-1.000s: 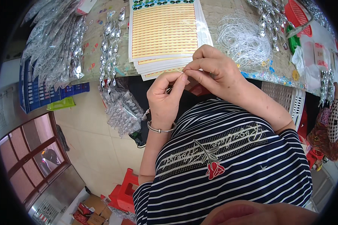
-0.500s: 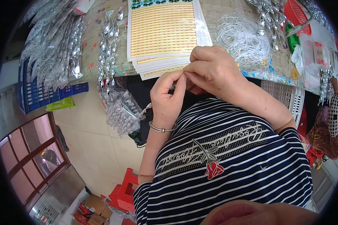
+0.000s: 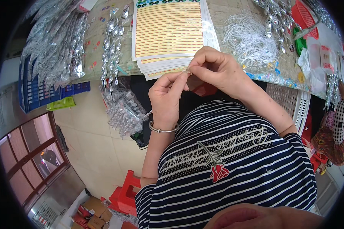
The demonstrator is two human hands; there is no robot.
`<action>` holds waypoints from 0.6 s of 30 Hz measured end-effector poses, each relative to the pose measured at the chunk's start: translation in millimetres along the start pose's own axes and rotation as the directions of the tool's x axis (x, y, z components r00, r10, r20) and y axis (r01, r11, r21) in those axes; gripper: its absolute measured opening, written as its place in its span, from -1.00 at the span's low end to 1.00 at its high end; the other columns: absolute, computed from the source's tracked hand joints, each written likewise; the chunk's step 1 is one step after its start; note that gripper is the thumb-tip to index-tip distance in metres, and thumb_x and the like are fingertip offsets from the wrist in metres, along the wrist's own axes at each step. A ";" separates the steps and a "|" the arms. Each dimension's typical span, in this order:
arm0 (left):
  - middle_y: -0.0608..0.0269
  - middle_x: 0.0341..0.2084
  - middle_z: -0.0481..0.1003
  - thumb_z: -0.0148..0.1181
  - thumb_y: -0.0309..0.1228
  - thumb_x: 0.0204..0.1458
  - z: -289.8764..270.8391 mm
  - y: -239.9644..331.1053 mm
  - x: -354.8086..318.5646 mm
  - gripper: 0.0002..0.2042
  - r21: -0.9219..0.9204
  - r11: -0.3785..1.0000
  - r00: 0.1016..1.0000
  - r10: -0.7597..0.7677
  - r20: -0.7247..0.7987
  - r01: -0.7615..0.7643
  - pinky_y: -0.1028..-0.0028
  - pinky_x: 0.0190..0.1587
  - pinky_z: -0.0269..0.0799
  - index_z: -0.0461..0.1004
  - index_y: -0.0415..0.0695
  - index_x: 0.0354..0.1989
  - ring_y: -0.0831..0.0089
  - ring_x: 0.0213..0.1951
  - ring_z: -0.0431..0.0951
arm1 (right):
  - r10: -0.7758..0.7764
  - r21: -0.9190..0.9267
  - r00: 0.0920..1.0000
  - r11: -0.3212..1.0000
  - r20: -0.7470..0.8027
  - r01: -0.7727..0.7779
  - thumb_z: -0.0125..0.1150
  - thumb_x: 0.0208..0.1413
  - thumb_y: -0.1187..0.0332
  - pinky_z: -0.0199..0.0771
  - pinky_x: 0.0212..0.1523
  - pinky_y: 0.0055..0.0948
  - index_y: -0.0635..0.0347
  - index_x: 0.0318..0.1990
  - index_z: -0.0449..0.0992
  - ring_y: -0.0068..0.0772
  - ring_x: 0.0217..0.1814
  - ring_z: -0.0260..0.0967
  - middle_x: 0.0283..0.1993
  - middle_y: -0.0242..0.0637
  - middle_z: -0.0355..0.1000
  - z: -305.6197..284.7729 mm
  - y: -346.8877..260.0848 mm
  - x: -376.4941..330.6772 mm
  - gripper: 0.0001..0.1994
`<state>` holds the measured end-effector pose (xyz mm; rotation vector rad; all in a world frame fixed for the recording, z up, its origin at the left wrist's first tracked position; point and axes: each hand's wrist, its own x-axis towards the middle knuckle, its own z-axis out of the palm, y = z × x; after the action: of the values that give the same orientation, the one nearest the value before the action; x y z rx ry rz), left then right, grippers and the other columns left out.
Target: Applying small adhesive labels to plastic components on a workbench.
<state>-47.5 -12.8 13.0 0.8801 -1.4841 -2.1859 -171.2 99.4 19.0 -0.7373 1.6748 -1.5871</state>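
My left hand [image 3: 165, 96] and my right hand [image 3: 219, 73] meet at the table's near edge, each pinching with thumb and forefinger. A tiny pale thing [image 3: 187, 71] shows between the fingertips, too small to name. Just beyond my hands lies a stack of printed sheets [image 3: 168, 32], yellow with red lines and a row of green gem-like stickers at the top. A loose tangle of thin white string [image 3: 250, 40] rests to the right of the stack. Strands of silver beads [image 3: 111, 49] hang over the table edge on the left.
Clear bags of silver strands [image 3: 57, 42] pile at the far left above a blue crate [image 3: 42, 87]. More bagged beads [image 3: 126, 114] hang below the table. A red basket [image 3: 305, 19] stands at the far right, a red stool [image 3: 126, 192] on the floor. Another person's sleeve [image 3: 340, 120] shows at right.
My fingertips have drawn slightly apart, and the tiny pale thing now shows between them. The left hand has shifted a little left and the right hand has turned slightly.
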 end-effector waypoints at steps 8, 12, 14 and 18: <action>0.47 -0.66 0.38 0.20 -0.52 0.04 -1.1 1.3 -1.6 -0.93 0.054 0.995 0.996 0.088 0.010 -0.088 0.76 -0.61 -0.05 0.56 -0.24 -0.34 0.82 -0.64 0.20 | 0.320 0.174 0.940 0.925 0.116 -0.336 0.12 0.18 0.39 0.47 -0.31 -0.66 0.21 -0.11 0.49 -0.70 -0.30 0.40 -0.39 -0.46 0.42 -5.4 -10.9 -3.7 -0.83; 0.47 -0.63 0.40 0.21 -0.53 0.03 0.4 1.3 -3.2 -0.93 0.060 0.994 0.996 0.087 0.012 -0.087 0.76 -0.55 0.04 0.56 -0.25 -0.34 0.79 -0.59 0.24 | 0.251 0.169 0.960 0.948 0.127 -0.271 0.12 0.19 0.37 0.50 -0.27 -0.65 0.21 -0.06 0.48 -0.65 -0.27 0.43 -0.38 -0.45 0.41 -6.5 -8.7 -5.6 -0.79; 0.39 -0.50 0.48 0.20 -0.56 0.04 -4.4 -2.6 -2.6 -0.92 0.064 0.993 0.994 0.097 0.050 -0.100 0.73 -0.39 0.20 0.55 -0.28 -0.31 0.75 -0.47 0.35 | 0.262 0.254 0.948 0.918 0.183 -0.303 0.14 0.17 0.39 0.50 -0.25 -0.67 0.23 -0.07 0.48 -0.63 -0.26 0.42 -0.36 -0.45 0.38 -4.7 -8.6 -8.0 -0.79; 0.36 -0.40 0.53 0.19 -0.59 0.05 -4.6 -1.4 -3.9 -0.91 0.046 0.992 0.988 0.115 0.106 -0.121 0.72 -0.29 0.34 0.54 -0.32 -0.28 0.74 -0.38 0.43 | 0.242 0.093 0.956 0.961 0.167 -0.259 0.16 0.16 0.41 0.50 -0.24 -0.64 0.24 -0.11 0.49 -0.63 -0.25 0.43 -0.29 -0.41 0.41 -1.7 -17.6 -6.7 -0.82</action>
<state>-41.5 -13.1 11.7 0.6865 -1.6053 -2.1434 -169.8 104.3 37.2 -0.5497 1.4883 -1.3973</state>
